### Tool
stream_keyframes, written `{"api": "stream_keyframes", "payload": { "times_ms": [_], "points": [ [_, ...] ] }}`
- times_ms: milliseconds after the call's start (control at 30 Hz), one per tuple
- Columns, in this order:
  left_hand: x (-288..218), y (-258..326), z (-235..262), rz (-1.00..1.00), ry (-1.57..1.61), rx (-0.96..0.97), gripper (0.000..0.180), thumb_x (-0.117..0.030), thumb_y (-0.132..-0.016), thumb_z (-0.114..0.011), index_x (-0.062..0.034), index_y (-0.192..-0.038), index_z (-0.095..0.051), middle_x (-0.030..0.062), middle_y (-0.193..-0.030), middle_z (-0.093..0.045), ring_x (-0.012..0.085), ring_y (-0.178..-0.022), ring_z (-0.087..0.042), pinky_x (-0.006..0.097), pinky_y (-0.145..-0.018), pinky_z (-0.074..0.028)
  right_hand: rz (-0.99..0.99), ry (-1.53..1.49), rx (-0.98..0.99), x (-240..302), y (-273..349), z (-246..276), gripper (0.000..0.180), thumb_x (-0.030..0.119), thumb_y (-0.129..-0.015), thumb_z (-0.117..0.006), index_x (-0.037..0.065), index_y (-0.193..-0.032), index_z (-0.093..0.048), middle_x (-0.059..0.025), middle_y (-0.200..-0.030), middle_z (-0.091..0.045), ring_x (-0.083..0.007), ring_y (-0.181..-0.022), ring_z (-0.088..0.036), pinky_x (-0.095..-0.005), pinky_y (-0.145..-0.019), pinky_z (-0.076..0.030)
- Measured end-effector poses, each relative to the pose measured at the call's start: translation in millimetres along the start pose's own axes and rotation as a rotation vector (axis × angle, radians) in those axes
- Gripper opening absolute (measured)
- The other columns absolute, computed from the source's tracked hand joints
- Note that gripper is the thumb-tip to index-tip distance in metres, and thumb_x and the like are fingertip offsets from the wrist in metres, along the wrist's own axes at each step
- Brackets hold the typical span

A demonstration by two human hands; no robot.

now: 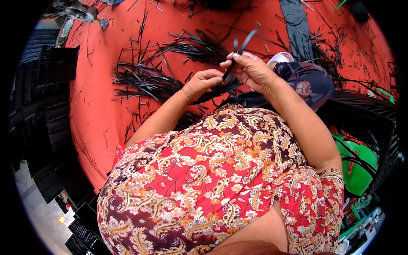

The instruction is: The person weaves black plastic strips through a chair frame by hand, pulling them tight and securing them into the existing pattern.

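Note:
Between my two hands runs a flat black strip [230, 71], held up above my lap. My left hand [205, 83] pinches its lower part between thumb and fingers. Higher up, my right hand [251, 71] grips the strip, and two loose ends stick out past the fingertips. Under and beyond the hands lie bundles of black strips [146, 81], spread over the red floor covering [97, 110]. Some strips near my lap are hidden by my hands and forearms.
Stacked black woven panels [38, 114] stand along the left side. At right are a black woven piece [361, 114] and a green plastic object [361, 168]. A grey band [296, 29] crosses the floor covering at the back. Strip scraps lie scattered around.

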State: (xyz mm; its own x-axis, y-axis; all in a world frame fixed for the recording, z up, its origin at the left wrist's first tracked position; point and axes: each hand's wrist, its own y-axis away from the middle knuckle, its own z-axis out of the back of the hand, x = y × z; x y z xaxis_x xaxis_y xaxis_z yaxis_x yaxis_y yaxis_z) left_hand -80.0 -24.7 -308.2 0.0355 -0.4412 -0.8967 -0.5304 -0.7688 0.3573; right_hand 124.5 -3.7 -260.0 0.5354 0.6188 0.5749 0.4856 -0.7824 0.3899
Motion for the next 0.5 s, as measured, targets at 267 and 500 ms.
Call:
{"api": "stream_keyframes", "payload": {
  "times_ms": [267,500],
  "points": [
    [20,3,-6,0.038,-0.419,0.263,0.052,-0.026,-0.078,-0.064,-0.0014,-0.120,-0.046,0.0110,-0.116,-0.052,0.0194,-0.109,-0.048,0.032,-0.092,-0.037,0.178,-0.024,-0.117,3,38,-4,0.016,0.022,-0.091,-0.047,0.007,-0.089,-0.052,-0.0020,-0.073,-0.056,-0.0168,-0.077,-0.058,-0.0315,-0.074,-0.047],
    [10,-16,-45,-0.156,-1.127,0.278,0.046,-0.030,-0.074,-0.064,-0.0003,-0.107,-0.054,0.0146,-0.097,-0.057,0.0261,-0.093,-0.056,0.031,-0.084,-0.042,0.294,0.009,-0.224,29,65,-4,0.019,0.023,-0.090,-0.048,0.006,-0.082,-0.053,0.0040,-0.057,-0.039,-0.0093,-0.053,-0.044,-0.0292,-0.059,-0.044]
  ]
}}
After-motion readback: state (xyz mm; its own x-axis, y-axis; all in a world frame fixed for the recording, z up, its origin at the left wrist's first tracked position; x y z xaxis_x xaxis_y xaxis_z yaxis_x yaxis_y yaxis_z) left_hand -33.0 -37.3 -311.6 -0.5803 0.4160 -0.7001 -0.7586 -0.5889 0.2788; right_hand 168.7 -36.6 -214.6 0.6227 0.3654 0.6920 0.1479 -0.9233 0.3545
